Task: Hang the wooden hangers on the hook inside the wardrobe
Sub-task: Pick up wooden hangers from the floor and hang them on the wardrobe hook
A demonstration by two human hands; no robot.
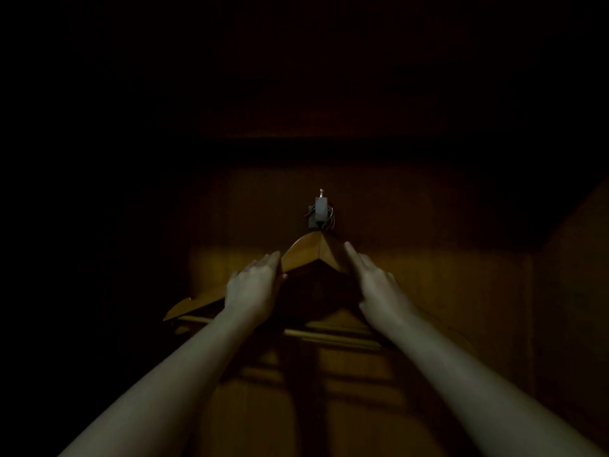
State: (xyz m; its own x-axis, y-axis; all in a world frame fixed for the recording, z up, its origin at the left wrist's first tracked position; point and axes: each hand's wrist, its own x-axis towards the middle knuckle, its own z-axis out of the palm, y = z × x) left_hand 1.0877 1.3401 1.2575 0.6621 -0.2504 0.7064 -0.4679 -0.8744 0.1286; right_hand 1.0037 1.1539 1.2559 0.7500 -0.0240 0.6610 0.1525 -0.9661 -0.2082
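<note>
- The wooden hanger (304,255) is up on the hook (320,208), dead centre on the wardrobe's back panel (435,278), peak just under the hook
- Several wire loops crowd that hook; how many hangers sit behind is lost in the dark
- Left hand (253,290) clasps the hanger's left shoulder, fingers laid over the top, thumb tucked under the lower edge
- Right hand (374,285) lies flat on the right shoulder, fingers straight and together, pointing up the slope
- The hanger's crossbar (333,334) runs level below both wrists
- Everything around is deep shadow
</note>
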